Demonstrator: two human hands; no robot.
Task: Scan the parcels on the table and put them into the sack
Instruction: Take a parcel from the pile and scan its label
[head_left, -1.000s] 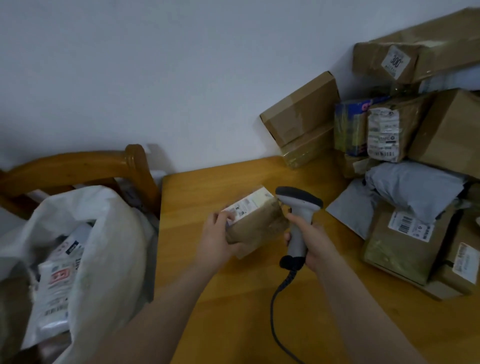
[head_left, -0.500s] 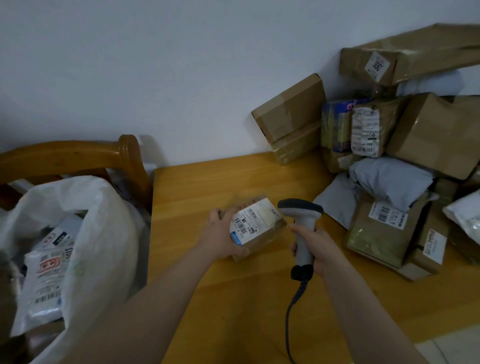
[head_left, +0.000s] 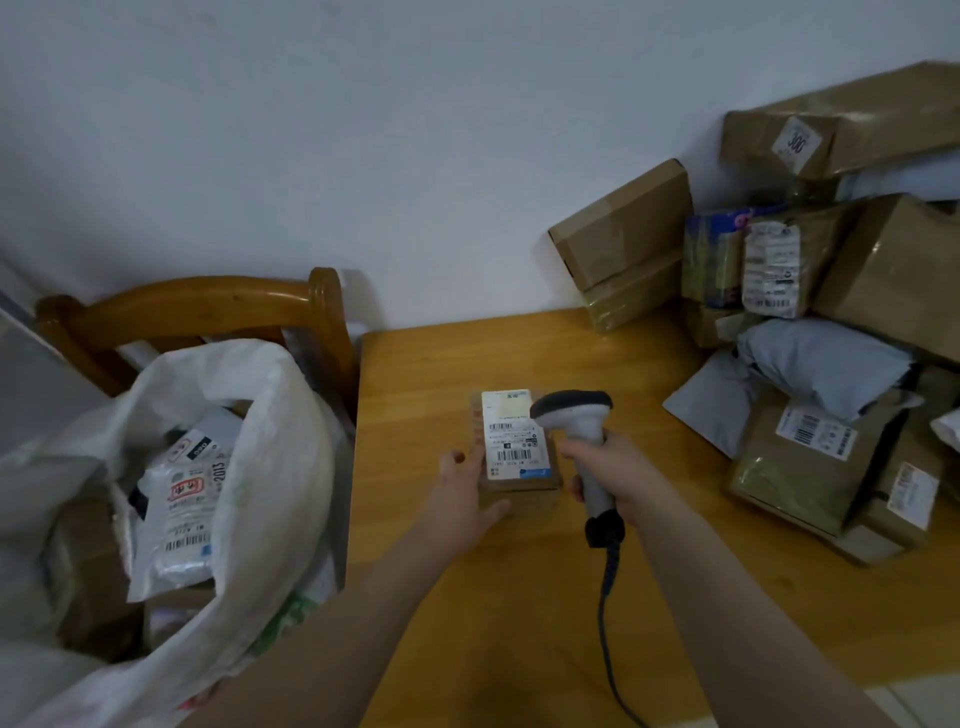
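Pale wall backs a wooden surface seen from above. Over the middle of it the left hand holds a small brown parcel with its white label facing up. The fingers lie along the parcel's left edge, red nails showing, and the thumb shows at its near edge. Whether the parcel sits on the wood or just above it cannot be told.

Just right of those fingers, the right hand grips the handle of a grey scanner, fingers closed round it. The scanner's dark head hangs over the label's right edge. Its black cable drops from the handle toward the near edge of the surface.

Well to the left of the left fingers, off the surface, a white sack stands open in front of a wooden chair back. Inside it lies a white packet with red print and a barcode, among brown shapes too dim to make out.

Far to the right of the right fingers and beyond them, a pile of parcels is heaped against the wall. It holds brown boxes, some leaning, and a grey mailing bag slumped across the middle. A taped box with a barcode label lies nearest the right hand.
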